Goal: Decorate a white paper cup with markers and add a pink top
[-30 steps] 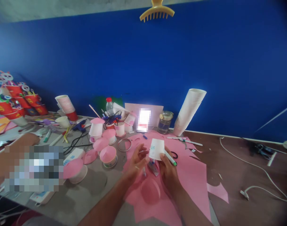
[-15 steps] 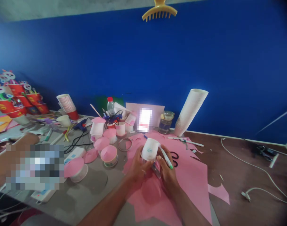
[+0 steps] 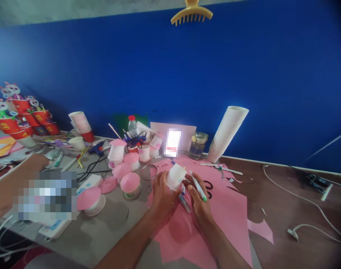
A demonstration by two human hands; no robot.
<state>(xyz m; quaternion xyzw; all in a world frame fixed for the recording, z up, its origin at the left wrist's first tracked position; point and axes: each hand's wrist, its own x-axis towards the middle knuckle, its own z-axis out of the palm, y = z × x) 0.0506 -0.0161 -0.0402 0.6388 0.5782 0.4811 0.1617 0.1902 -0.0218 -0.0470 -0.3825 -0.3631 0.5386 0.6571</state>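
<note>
My left hand [image 3: 165,192] is closed round a white paper cup [image 3: 176,175], which is tipped to the right above the pink paper [image 3: 226,213]. A white marker with a green end [image 3: 199,186] sits in my right hand [image 3: 200,201], its fingers closed on it just right of the cup. Between my hands a clear marker or glue tube [image 3: 184,203] lies on the paper. The black scissor handles [image 3: 208,188] show beside my right hand; the rest of the scissors is hidden.
Several cups with pink paper tops, among them a near one [image 3: 130,185], stand to the left. A power strip [image 3: 89,183] and another person's arm [image 3: 22,179] are farther left. Behind are a glass jar [image 3: 197,145], a lit phone [image 3: 173,142] and a tall cup stack [image 3: 228,132].
The white cup has turned and tilted in my left hand, so the drawn mark has swung toward its right edge. My right hand with the marker has moved slightly away from the cup.
</note>
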